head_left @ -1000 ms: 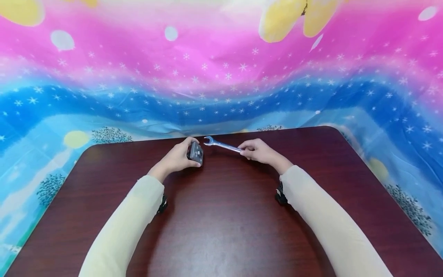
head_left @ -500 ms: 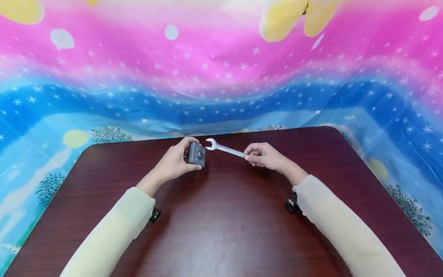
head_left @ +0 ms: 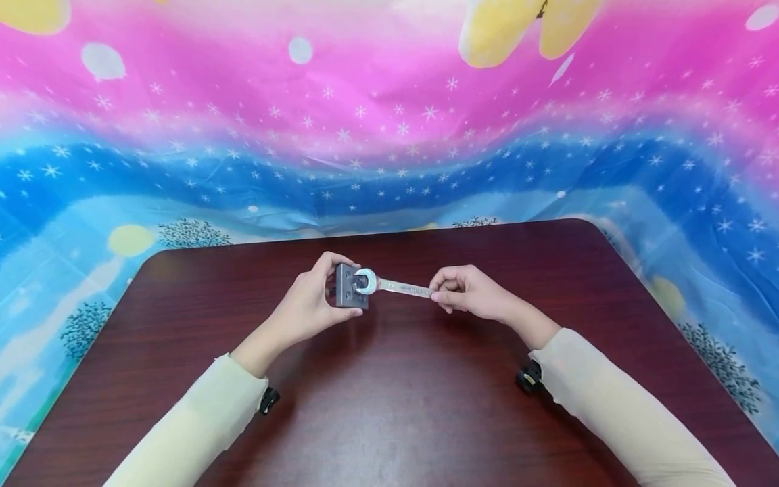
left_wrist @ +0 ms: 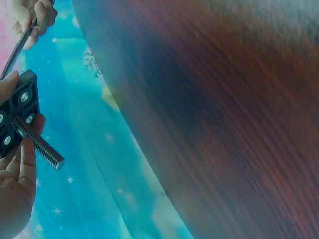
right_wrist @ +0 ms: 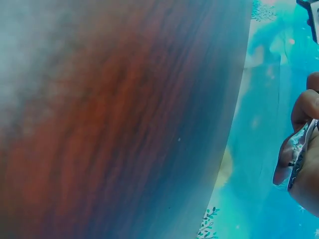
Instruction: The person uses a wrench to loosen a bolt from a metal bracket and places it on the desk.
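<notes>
Head view: gripping block (head_left: 343,287) between thumb and fingers of left hand (head_left: 307,297), above counter (head_left: 389,392). Pinching wrench (head_left: 403,289) by near end in right hand (head_left: 467,292); reaching leftward from there, open end at bolt (head_left: 359,283); seated or not, cannot tell. Left wrist view: showing bolt threads out of block's back, just by left hand. Right wrist view: clasping wrench, with cloth (right_wrist: 264,124) beyond right hand.

No text I can read anywhere, only small marks like lettering along the wrench (head_left: 399,288) I hold — too tiny and blurred for me to make out, dark marks on its end in my right wrist view — illegible too.
</notes>
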### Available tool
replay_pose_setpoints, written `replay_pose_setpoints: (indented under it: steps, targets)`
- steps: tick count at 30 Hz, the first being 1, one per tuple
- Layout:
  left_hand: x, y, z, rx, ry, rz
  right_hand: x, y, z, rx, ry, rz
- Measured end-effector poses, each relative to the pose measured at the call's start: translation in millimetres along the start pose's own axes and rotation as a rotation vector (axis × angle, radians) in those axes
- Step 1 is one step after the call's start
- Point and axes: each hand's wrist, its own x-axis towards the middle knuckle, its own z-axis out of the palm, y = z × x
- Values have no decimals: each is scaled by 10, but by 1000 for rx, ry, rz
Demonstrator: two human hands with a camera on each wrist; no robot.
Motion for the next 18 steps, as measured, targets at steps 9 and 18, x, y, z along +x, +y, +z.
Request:
replay_pose_setpoints:
  steps: [9,18]
  targets:
    - [-57,125,52,-45,39,31,-136,20,21,20,14,-15]
    - [-125,199,116,-117,67,81,-227,30,39,68,-23,-45]
